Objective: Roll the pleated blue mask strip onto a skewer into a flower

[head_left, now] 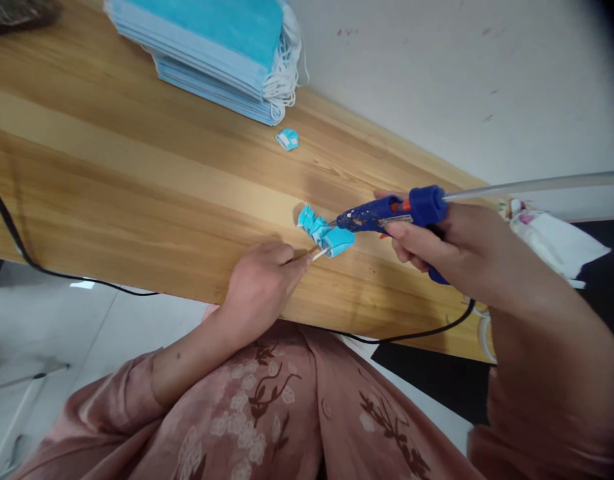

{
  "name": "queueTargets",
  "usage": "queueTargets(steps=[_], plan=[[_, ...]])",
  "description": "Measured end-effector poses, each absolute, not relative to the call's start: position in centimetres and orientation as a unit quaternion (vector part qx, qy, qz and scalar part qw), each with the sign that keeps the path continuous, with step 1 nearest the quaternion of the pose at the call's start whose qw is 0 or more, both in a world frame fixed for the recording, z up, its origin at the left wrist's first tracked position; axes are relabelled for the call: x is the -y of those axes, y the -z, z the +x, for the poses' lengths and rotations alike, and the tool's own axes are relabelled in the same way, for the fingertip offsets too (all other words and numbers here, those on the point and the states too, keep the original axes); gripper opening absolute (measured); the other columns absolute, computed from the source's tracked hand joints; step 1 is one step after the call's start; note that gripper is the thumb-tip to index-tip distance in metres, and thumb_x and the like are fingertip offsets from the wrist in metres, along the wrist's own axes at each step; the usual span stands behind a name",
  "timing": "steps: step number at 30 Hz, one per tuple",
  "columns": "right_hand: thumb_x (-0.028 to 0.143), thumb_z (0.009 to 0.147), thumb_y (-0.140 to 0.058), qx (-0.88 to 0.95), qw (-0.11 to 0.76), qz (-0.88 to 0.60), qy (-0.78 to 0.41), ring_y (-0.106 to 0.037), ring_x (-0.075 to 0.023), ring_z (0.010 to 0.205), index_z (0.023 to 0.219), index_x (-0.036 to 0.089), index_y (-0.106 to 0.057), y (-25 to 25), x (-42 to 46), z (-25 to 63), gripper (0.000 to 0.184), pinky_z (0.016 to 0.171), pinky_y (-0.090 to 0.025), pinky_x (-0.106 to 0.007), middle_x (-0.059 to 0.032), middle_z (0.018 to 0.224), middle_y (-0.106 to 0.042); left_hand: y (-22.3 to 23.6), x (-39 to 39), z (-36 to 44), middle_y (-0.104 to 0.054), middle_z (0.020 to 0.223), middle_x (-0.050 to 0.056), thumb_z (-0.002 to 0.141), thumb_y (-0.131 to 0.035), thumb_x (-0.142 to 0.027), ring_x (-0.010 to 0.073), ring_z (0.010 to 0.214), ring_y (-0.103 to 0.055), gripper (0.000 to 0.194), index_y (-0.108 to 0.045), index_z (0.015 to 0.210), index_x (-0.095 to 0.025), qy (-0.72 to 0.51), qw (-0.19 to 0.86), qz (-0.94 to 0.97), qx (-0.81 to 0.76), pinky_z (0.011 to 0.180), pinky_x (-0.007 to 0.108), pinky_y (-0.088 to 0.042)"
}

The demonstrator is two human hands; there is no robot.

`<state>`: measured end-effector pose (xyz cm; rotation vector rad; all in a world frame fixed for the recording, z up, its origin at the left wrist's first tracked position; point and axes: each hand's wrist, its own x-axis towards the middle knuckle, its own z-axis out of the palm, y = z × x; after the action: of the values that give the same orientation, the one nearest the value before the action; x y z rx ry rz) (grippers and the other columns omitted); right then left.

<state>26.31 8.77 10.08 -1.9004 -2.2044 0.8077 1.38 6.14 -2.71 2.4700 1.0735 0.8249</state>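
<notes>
My left hand (pixel 264 283) pinches a thin white stick (pixel 319 255) just above the wooden table. Folded, crinkled light-blue pieces (pixel 341 240) sit around the stick's far part. A blue hot glue gun (pixel 374 215) is gripped in my right hand (pixel 454 250), its nozzle pointing left and at or very near the blue pieces. Whether the tip touches them I cannot tell. From the gun's back end a long translucent glue stick (pixel 531 185) sticks out to the right. My fingers partly hide the gun's handle and trigger.
A tall stack of blue face masks (pixel 211 40) with white ear loops stands at the back. Near it lies a small folded blue piece (pixel 287 139). A black cord (pixel 411 335) runs along the table's front edge. White crumpled material (pixel 557 240) is at the right, by the wall (pixel 461 87).
</notes>
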Motion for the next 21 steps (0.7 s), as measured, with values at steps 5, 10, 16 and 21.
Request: queueTargets(steps=[5,10,16,21], plan=[[0.067,0.094,-0.052,0.719,0.058,-0.637,-0.271,-0.043,-0.0127,0.051,0.06,0.022,-0.052,-9.97,-8.71,26.06,0.056,0.05,-0.031,-0.03,0.0013,0.053,-0.049,2.67,-6.08,1.31,-0.053,0.067,0.001,0.113,-0.035,-0.03,0.016,0.063,-0.043,0.045,-0.077,0.103,-0.017,-0.283,0.174,0.865,-0.376,0.06,0.033,-0.03],[0.063,0.094,-0.053,0.722,0.061,-0.631,-0.278,-0.04,-0.0128,0.05,0.059,0.023,-0.046,-10.0,-8.72,25.8,0.053,0.05,-0.029,-0.03,0.0023,0.053,-0.045,2.59,-6.1,1.28,-0.052,0.067,0.001,0.113,-0.035,-0.031,0.0162,0.063,-0.044,0.045,-0.077,0.102,-0.017,-0.281,0.171,0.866,-0.377,0.06,0.033,-0.031],[0.066,0.094,-0.053,0.723,0.051,-0.63,-0.279,-0.039,-0.0134,0.049,0.06,0.025,-0.043,-9.73,-8.74,25.75,0.055,0.048,-0.028,-0.03,0.0022,0.053,-0.044,2.62,-6.14,1.31,-0.052,0.066,0.001,0.113,-0.032,-0.033,0.0166,0.062,-0.044,0.048,-0.077,0.104,-0.018,-0.269,0.18,0.864,-0.386,0.058,0.034,-0.03],[0.059,0.094,-0.055,0.725,0.058,-0.624,-0.287,-0.044,-0.0143,0.056,0.062,0.024,-0.047,-9.39,-8.94,25.49,0.048,0.053,-0.032,-0.03,0.0012,0.058,-0.048,2.45,-6.14,1.26,-0.052,0.067,0.002,0.113,-0.032,-0.035,0.0169,0.062,-0.044,0.05,-0.078,0.104,-0.018,-0.271,0.193,0.862,-0.383,0.059,0.034,-0.03]])
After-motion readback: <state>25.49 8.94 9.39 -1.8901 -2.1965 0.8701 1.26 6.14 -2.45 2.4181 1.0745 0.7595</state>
